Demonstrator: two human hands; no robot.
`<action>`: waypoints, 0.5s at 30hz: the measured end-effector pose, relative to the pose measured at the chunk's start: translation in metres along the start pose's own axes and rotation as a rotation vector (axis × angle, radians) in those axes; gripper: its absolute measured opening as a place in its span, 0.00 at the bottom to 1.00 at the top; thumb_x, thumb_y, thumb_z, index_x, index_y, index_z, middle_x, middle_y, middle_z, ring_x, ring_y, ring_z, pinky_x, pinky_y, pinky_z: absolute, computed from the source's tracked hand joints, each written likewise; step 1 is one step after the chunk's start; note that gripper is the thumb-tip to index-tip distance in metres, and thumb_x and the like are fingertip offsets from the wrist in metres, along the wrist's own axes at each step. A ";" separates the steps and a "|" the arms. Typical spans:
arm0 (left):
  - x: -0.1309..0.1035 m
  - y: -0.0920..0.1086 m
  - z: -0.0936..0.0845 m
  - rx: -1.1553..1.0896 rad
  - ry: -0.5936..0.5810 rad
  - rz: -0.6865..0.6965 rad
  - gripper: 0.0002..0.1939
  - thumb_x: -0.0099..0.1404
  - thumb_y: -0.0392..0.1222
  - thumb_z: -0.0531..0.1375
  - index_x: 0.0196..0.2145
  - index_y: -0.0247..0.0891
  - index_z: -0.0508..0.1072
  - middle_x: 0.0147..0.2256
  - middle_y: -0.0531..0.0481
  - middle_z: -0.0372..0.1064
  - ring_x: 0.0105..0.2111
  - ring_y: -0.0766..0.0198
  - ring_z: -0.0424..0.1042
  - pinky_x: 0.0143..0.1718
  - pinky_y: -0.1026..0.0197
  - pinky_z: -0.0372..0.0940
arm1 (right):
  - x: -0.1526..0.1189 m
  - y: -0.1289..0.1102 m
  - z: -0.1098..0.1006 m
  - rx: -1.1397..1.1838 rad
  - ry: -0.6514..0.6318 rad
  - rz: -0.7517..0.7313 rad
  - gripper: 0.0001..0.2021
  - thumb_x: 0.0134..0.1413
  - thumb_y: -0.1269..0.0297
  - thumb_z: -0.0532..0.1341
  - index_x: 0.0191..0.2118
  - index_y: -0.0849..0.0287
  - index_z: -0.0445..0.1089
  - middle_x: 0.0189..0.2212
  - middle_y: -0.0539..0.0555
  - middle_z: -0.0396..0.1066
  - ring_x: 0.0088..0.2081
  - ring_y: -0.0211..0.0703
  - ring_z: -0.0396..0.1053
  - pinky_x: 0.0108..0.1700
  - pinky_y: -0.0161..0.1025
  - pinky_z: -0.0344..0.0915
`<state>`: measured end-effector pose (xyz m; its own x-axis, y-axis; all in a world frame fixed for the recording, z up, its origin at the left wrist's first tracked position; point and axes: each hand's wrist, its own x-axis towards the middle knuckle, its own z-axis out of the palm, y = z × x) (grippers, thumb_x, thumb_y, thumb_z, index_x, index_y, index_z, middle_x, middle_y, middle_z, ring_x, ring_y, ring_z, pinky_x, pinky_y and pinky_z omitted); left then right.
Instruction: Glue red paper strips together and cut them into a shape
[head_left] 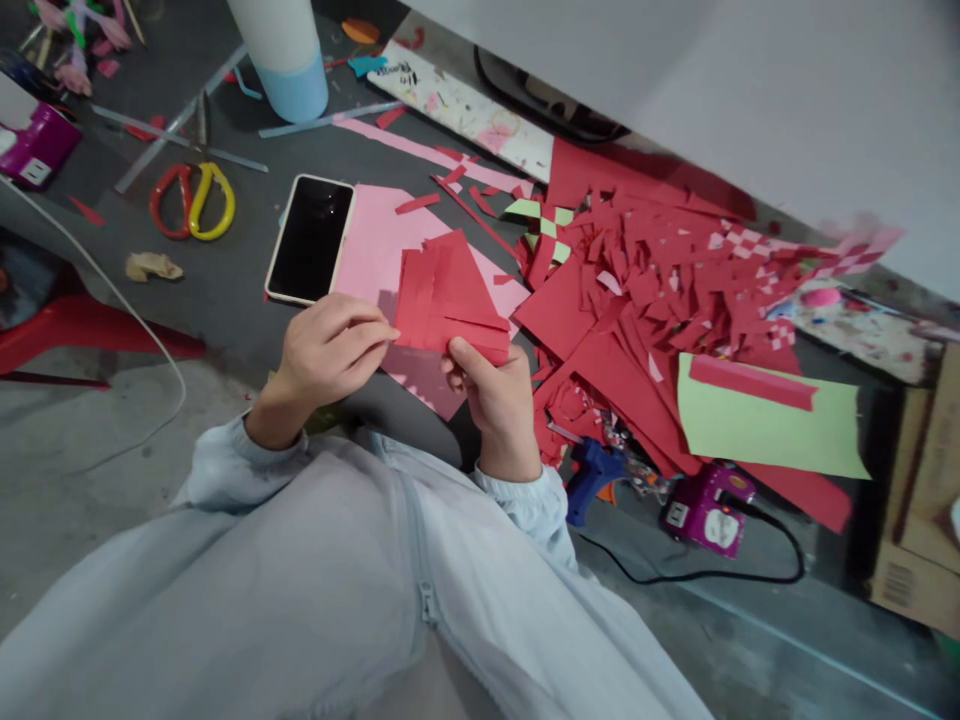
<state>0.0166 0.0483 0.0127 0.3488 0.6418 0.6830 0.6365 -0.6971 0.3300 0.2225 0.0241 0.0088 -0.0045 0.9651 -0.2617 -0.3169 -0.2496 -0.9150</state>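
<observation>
Paper: in my head view, a red piece, cut and creased, held up between my left hand and my right hand, over the pink sheet.
Near edge: it runs across from my left fingertips to my right thumb, and the rest stretches away from me to an uneven far side; which way is longer I cannot tell for sure.
Slit: a thin dark gap comes in from the right side, just beyond my right thumb.
Right hand: grasping the near right corner, thumb on top and fingers underneath; it is the nearer of my two, overlapping the piece.
Left hand: thumb and fingertips pinched together on the near left corner, the rest of the hand outside the piece.
Phone: just beyond my left knuckles, dark screen up, partly covering the pink sheet's left side.
Scissors: farther left, handles towards me, near the bottle.
Scraps: a heap of red cuttings to the right, spreading close to my right hand and crowding that side.
Green sheet: right of the heap, with a red strip lying on it.
Glue gun: beside my right sleeve, near a purple box with a black cord.
</observation>
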 end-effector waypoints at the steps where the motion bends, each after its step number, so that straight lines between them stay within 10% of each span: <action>1: 0.000 0.000 0.000 0.007 -0.001 0.001 0.05 0.61 0.34 0.62 0.32 0.44 0.75 0.32 0.53 0.75 0.31 0.65 0.73 0.33 0.60 0.68 | 0.000 0.000 0.000 -0.001 0.001 0.001 0.11 0.44 0.56 0.72 0.22 0.58 0.77 0.18 0.48 0.74 0.17 0.31 0.63 0.19 0.31 0.60; 15: 0.000 0.003 0.001 0.011 0.047 0.026 0.08 0.59 0.32 0.62 0.34 0.44 0.75 0.33 0.53 0.76 0.32 0.64 0.74 0.33 0.59 0.69 | -0.001 -0.001 -0.001 -0.023 -0.008 0.003 0.11 0.43 0.55 0.73 0.23 0.57 0.77 0.19 0.48 0.74 0.18 0.32 0.63 0.20 0.32 0.61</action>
<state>0.0188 0.0469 0.0135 0.3331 0.6073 0.7212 0.6348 -0.7100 0.3047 0.2236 0.0230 0.0099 -0.0128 0.9650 -0.2620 -0.2954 -0.2540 -0.9210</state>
